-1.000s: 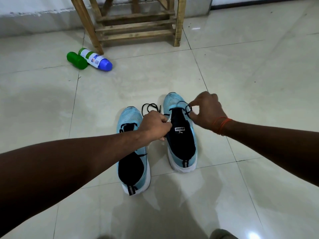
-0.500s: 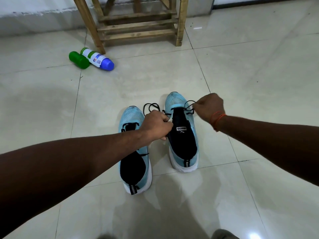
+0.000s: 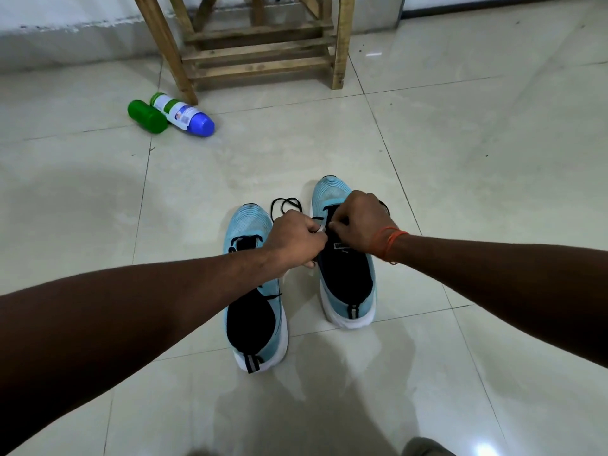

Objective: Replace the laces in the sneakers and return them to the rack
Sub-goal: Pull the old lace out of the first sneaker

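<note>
Spreading across the view, glossy pale floor tiles (image 3: pixel 460 153) carry a wooden rack (image 3: pixel 263 60) at twelve o'clock. Two light-blue sneakers, left sneaker (image 3: pixel 248 225) and right sneaker (image 3: pixel 348 284), stand side by side at centre. Left hand (image 3: pixel 296 240) and right hand (image 3: pixel 360 225) meet over the right sneaker's tongue, fingers curled tight, pinching the black lace (image 3: pixel 286 204). Two bottles (image 3: pixel 184 115) lie at ten o'clock.

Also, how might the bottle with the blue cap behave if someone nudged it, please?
The blue-capped bottle lies on its side on glossy tile, so it would probably roll. The green bottle beside it may block that side. It looks plastic, so likely light.
</note>
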